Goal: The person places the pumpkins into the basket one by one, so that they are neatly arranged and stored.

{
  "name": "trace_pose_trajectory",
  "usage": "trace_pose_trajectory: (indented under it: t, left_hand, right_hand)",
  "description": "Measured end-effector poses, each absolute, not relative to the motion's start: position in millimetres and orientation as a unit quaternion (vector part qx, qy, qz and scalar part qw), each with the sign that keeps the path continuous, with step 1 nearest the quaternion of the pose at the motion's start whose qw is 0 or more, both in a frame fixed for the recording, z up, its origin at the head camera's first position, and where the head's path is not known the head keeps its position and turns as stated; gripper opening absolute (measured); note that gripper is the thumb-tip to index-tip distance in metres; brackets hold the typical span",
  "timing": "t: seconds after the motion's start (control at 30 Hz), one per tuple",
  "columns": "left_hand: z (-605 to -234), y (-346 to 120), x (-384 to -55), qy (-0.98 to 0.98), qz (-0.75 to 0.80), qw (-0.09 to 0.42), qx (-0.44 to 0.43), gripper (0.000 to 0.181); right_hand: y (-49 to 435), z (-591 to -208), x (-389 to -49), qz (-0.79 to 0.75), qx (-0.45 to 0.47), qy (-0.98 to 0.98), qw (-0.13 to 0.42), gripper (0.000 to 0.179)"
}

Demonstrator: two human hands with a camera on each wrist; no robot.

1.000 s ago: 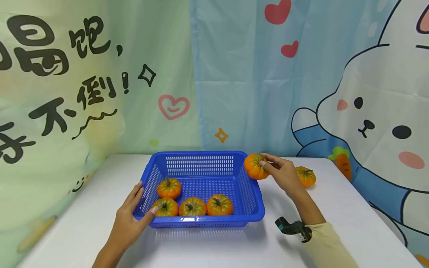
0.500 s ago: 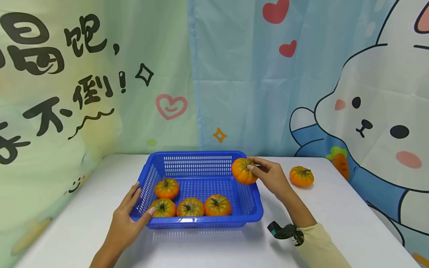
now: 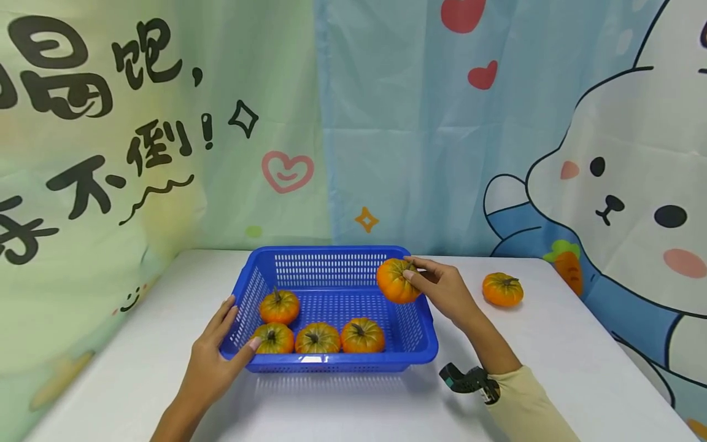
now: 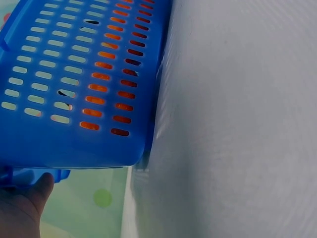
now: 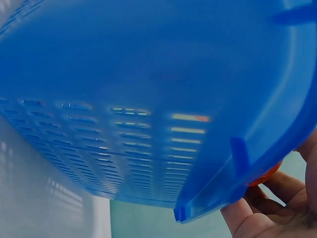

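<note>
A blue plastic basket [image 3: 331, 362] with slotted walls sits on the white table. Inside it lie several small orange-green pumpkins, one being the pumpkin [image 3: 363, 335] at the front. My left hand [image 3: 212, 362] holds the basket's front left corner, thumb over the rim and fingers along the outer left side. Above the basket's right side, my right hand [image 3: 444, 291] pinches another pumpkin [image 3: 396, 281] between thumb and fingers. In the right wrist view the basket wall [image 5: 124, 59] hides most of the held pumpkin [image 5: 267, 174].
One more pumpkin [image 3: 502, 290] lies on the white table [image 3: 353, 411], right of the basket. A printed cloth backdrop [image 3: 375, 123] hangs behind the table. A dark device [image 3: 469, 379] is strapped to the right wrist.
My right hand has carried its pumpkin leftward from beside the basket's right rim to over the basket's inside; in the last half second it barely moves. My left hand stays on the corner.
</note>
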State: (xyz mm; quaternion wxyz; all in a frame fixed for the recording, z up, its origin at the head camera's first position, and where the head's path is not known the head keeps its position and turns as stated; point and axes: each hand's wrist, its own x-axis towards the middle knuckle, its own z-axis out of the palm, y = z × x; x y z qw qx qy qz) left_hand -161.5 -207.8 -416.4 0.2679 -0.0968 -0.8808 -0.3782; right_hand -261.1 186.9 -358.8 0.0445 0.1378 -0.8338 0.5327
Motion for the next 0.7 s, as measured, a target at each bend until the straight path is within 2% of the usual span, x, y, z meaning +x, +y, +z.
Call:
trace_pose_trajectory:
  t: [0.23, 0.7]
  left_hand:
    - [-414, -207, -161, -0.888, -0.373, 0.254, -0.087, 0.072]
    - [-416, -206, -160, -0.887, -0.374, 0.257, -0.089, 0.071]
  right_hand:
    - [182, -347, -267, 0.524, 0.167, -0.834, 0.043, 0.050]
    - [180, -328, -275, 0.526, 0.198, -0.827, 0.023, 0.051]
